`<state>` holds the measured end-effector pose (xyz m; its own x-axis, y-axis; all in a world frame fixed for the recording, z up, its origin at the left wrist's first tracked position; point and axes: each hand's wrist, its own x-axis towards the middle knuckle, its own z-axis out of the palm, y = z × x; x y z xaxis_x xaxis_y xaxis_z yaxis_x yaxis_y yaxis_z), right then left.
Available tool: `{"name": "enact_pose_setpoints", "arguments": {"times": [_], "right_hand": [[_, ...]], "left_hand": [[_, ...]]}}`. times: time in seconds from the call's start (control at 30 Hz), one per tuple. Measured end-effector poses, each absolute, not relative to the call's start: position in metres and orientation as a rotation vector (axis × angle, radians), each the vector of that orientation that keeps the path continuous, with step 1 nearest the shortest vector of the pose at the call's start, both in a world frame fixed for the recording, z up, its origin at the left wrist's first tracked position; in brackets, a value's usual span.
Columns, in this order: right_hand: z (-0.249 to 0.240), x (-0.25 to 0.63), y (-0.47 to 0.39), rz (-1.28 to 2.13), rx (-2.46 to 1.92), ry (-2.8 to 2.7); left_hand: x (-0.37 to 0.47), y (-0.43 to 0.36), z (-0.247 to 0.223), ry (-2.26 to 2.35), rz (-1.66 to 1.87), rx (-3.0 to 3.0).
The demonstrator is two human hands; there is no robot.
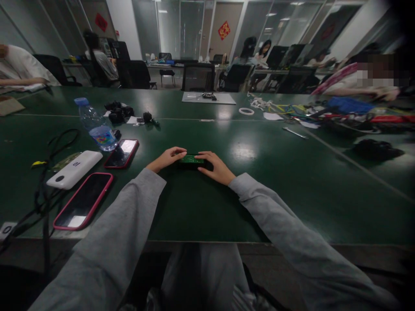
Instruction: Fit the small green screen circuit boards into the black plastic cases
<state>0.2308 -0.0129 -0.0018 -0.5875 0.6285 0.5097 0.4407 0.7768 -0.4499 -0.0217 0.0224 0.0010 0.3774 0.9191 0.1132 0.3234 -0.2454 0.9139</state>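
A small green circuit board (192,159), set in a dark frame or case, is between my two hands just above or on the green table (207,207). My left hand (169,158) grips its left end, thumb along the top edge. At its right end, my right hand (215,166) has the fingers over the far edge and the thumb near the front side. The underside of the board is in shadow, so whether it rests on the table cannot be seen.
On the left lie two phones (84,201) (122,153), a white power bank (75,169), black cables (45,190) and a water bottle (97,127). A silver wrench-like tool (294,132) and cluttered cables (343,108) lie right. Other people sit around the room.
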Motion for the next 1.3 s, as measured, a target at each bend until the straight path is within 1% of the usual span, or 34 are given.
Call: {"name": "enact_pose_setpoints", "arguments": {"times": [0.23,0.43,0.67,0.87,1.07,1.17,1.3], "right_hand": [[-0.007,0.228,-0.003,0.537,-0.84,-2.207],[-0.006,0.22,-0.002,0.589,-0.913,-2.197],[-0.003,0.222,-0.003,0.56,-0.883,-2.11],[-0.005,0.224,-0.002,0.682,-0.845,-2.039],[-0.007,0.224,-0.001,0.734,-0.843,-2.031],[-0.005,0.224,0.0,0.829,-0.834,-2.013],[-0.006,0.225,0.005,1.063,-0.894,-1.85]], "left_hand": [[-0.024,0.02,0.007,1.109,0.769,1.812],[-0.024,0.021,0.005,1.126,0.805,1.765],[-0.024,0.016,0.01,1.144,0.724,1.747],[-0.021,0.015,0.014,1.199,0.676,1.753],[-0.02,0.016,0.014,1.188,0.64,1.861],[-0.02,0.017,0.013,1.186,0.632,1.875],[-0.021,0.019,0.009,1.154,0.631,1.857]]}}
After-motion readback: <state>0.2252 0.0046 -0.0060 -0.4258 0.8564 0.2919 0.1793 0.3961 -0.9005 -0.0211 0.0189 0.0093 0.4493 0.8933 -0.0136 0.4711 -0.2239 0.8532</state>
